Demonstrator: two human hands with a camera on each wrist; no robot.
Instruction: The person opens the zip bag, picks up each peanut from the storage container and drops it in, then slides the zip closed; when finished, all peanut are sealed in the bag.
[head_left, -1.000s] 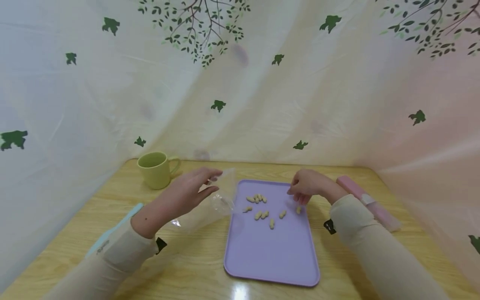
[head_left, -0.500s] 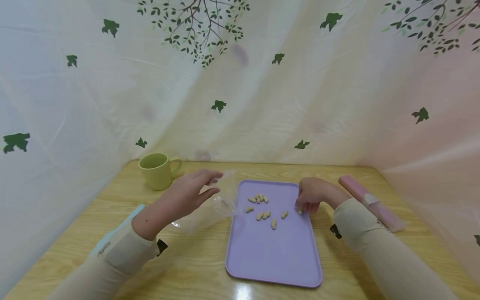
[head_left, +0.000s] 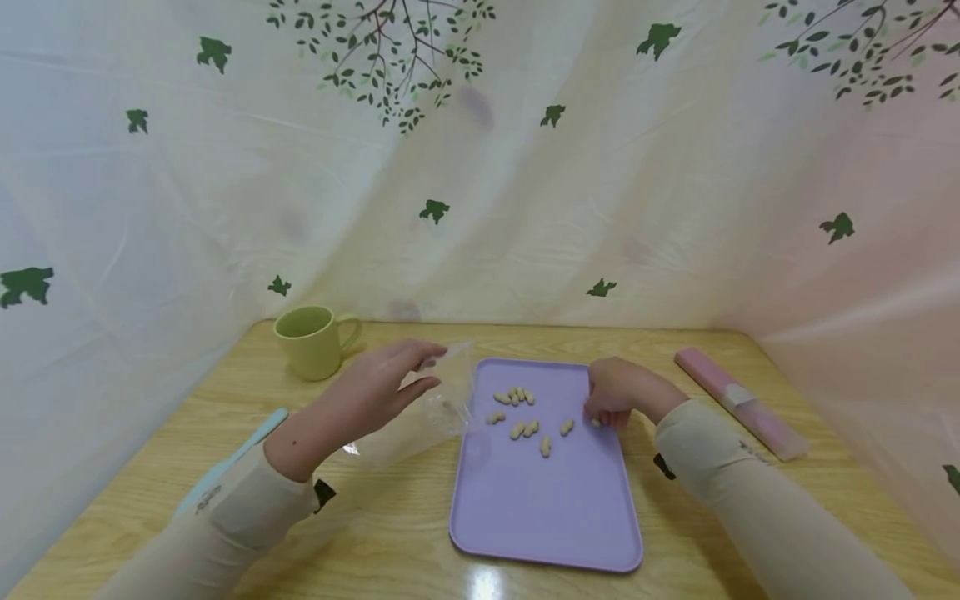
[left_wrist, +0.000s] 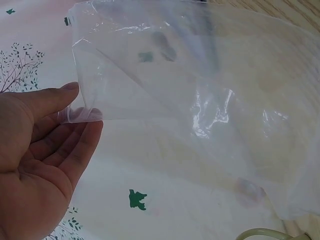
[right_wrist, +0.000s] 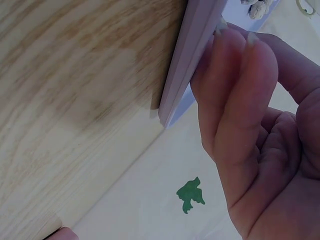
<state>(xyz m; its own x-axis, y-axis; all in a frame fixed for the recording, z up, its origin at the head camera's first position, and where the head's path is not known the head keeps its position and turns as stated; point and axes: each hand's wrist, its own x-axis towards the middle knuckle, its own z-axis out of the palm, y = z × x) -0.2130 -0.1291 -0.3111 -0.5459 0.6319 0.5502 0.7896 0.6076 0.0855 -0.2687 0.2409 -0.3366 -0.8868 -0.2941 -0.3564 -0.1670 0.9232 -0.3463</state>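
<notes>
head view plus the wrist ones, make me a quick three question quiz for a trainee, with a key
1. Multiple choice: what does the left grip hold?
a) the pink packet
b) the clear plastic bag
c) the long light blue item

2. True or false: the green mug lies tipped on its side.

3. Fill the gap: in the head view, the right grip reaches over the ____ edge of the purple tray.

Key: 1 b; 2 false, it stands upright; 3 right.
</notes>
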